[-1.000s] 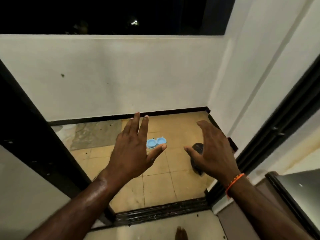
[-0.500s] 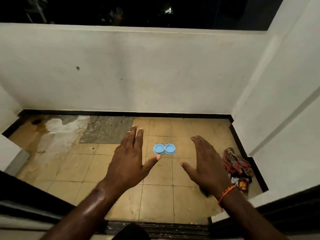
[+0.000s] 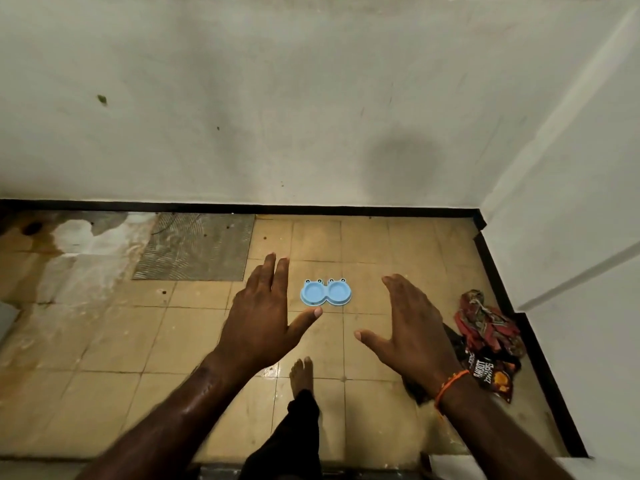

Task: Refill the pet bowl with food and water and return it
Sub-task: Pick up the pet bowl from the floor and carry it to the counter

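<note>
pet bowl (image 3: 326, 292) | blue double dish on tiled floor (image 3: 363, 244), 12 o'clock from the person's foot (image 3: 300, 372) | left hand (image 3: 258, 327), right hand (image 3: 412, 327) both spread, holding nothing | step: reach, pick up | tip: crouch, grip both ends, lift level

Pet bowl (image 3: 325, 292) on floor (image 3: 173, 341), between hands; bag (image 3: 491, 370) right.
</note>
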Demonstrator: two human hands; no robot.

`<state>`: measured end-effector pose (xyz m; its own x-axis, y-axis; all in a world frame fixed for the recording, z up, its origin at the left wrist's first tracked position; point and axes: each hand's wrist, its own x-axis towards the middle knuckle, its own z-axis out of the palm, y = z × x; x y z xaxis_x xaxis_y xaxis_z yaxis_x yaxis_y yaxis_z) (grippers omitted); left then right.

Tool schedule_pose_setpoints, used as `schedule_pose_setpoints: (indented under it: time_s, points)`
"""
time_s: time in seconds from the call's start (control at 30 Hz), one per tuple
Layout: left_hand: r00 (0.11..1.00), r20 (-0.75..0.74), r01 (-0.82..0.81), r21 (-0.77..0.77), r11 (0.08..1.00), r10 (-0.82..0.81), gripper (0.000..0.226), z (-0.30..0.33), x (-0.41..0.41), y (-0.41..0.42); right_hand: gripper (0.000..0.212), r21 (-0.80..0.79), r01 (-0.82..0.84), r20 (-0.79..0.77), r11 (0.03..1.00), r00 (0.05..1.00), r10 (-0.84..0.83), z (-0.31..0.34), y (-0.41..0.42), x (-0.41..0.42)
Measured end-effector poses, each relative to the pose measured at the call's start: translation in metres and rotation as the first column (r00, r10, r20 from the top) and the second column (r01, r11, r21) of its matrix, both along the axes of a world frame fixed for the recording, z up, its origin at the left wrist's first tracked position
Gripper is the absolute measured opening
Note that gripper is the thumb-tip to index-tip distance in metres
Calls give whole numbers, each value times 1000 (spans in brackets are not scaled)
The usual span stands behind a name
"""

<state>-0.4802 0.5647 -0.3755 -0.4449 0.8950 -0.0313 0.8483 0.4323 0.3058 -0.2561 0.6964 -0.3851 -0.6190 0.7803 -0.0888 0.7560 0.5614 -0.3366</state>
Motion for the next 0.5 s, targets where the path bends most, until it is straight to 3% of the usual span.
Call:
schedule_pose_setpoints:
  time_s: [0.3,0.5]
  points:
    - [993,114,35,-250,968,-6,104,-118,-104,146,110,-145,-21,143,989,989,42,-101,143,-108]
    - [988,149,15,-352,936,40,106,-256,-145,220,112,-269,-9,206,963,976,67,-240,223,-156]
